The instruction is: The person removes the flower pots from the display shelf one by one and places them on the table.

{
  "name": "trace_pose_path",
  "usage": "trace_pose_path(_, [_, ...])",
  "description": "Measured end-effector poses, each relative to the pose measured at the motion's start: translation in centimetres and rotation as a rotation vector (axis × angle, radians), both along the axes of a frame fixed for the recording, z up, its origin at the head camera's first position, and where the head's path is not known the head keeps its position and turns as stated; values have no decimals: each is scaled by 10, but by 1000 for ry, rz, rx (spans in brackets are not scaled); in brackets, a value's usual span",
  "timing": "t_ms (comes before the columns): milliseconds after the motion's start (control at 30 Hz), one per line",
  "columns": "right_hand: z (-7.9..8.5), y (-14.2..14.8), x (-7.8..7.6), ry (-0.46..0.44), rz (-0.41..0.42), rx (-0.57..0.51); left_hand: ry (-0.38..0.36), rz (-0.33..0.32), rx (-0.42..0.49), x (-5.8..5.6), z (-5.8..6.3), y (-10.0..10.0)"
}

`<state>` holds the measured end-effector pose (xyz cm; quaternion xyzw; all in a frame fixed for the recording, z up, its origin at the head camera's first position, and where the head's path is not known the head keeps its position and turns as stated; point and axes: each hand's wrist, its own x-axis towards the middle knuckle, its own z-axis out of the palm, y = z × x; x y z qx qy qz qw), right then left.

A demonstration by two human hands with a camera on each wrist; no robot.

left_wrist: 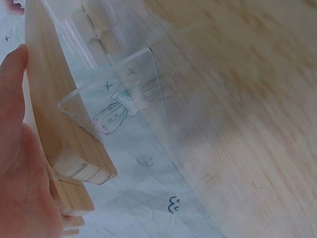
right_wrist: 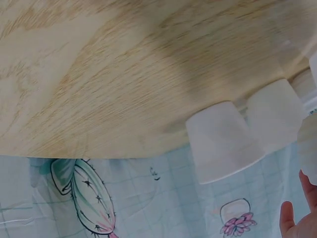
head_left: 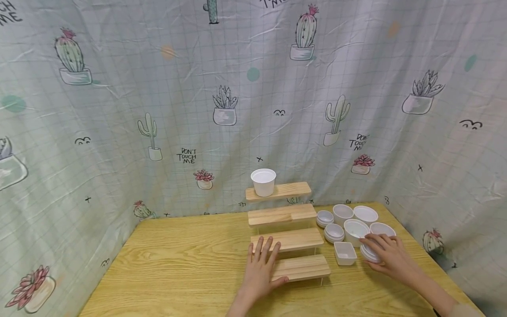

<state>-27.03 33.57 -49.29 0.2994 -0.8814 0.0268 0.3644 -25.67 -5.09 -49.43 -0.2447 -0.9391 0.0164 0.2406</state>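
A stepped wooden display stand [head_left: 299, 266] with clear supports stands on the table. My left hand [head_left: 259, 268] lies with spread fingers at its left end, across the two lower steps; the left wrist view shows the hand [left_wrist: 22, 163] against the ends of the wooden boards [left_wrist: 64, 99]. A white round cup [head_left: 264, 187] is on the top step. To the right of the stand, my right hand [head_left: 390, 257] holds a small white round jar [head_left: 369, 253] between thumb and fingers. That hand [right_wrist: 304, 218] shows only partly in the right wrist view.
Next to the right hand are several white containers: a square cup [head_left: 345, 254], small ridged jars [head_left: 334, 233] and larger round cups [head_left: 343, 213]. A cactus-printed curtain [head_left: 237, 145] hangs behind and beside the wood-grain table [head_left: 174, 264].
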Motion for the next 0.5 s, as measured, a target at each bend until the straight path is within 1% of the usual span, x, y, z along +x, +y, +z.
trace_pose_path(267, [-8,5,-9,47,66,37,-10,-9,10,-1,0,0])
trace_pose_path(500, [-16,4,-13,60,77,74,-4,-9,7,-1,-1,0])
